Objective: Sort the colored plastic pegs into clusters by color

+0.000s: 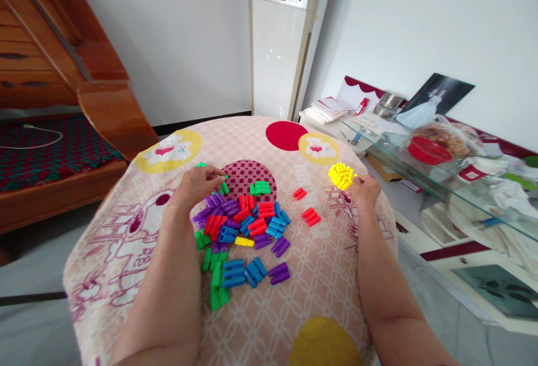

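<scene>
My left hand (200,182) is at the far left of a heap of bullet-shaped plastic blocks, fingers pinched on a green block (223,188) that they partly hide. The heap mixes purple blocks (281,246), blue blocks (233,273), red blocks (266,209) and green blocks (219,293), many joined side by side in short rows. One yellow block (244,241) lies among them. On the right, my right hand (365,191) is closed at the edge of a tight yellow cluster of blocks (341,175), a yellow tip showing at its fingertips.
A patterned cloth covers the round table (252,332). Two red block rows (311,217) lie between heap and cluster. To the right stands a glass-topped shelf (403,158) with a red bowl (428,151) and papers. A wooden bench (105,108) is at the left.
</scene>
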{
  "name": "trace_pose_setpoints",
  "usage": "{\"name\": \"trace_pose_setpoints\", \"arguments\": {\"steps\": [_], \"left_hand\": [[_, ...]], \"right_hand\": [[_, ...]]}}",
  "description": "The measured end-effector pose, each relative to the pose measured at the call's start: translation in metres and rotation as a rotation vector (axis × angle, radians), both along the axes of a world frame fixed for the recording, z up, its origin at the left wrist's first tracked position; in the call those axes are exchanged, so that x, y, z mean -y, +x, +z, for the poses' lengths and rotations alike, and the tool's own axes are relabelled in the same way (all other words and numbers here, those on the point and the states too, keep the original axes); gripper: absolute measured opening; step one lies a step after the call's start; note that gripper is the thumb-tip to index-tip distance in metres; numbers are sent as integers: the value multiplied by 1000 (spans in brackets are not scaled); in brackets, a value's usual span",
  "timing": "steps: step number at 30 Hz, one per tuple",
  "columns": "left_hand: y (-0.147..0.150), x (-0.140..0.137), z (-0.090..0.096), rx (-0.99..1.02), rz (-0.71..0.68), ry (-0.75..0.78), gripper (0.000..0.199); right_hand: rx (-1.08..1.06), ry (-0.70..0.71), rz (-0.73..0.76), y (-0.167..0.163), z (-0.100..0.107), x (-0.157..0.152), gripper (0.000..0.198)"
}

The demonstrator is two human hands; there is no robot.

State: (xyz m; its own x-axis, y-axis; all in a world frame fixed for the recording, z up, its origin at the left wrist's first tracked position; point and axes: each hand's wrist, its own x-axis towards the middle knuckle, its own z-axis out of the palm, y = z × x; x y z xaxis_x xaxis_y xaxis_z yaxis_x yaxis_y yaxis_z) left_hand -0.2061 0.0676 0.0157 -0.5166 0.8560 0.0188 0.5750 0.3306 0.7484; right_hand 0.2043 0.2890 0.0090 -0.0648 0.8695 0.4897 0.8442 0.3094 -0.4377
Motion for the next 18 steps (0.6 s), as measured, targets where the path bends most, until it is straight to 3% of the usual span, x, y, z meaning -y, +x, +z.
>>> {"name": "trace_pose_setpoints", "arguments": {"steps": [2, 4, 8, 12, 15, 18], "left_hand": [[-1, -1, -3, 28, 0, 14, 39], [-1, -2, -4, 40, 5, 14, 38], [2, -1, -3, 14, 12, 1, 36], [4, -1, -2, -4, 14, -1, 34], [5, 0, -1, -13, 19, -9, 35], [5, 0, 0, -1, 19, -9, 36]], "right_hand": [[-37, 7, -91, -4, 6, 5, 32], [-103, 2, -29, -15, 12, 14, 28], [-192, -183, 474, -53, 17, 53, 23], [-66, -360, 983, -95, 18, 114, 18], [110, -296, 1141, -116, 19, 157, 14], [403, -202, 1210, -128, 18, 187, 26]]}}
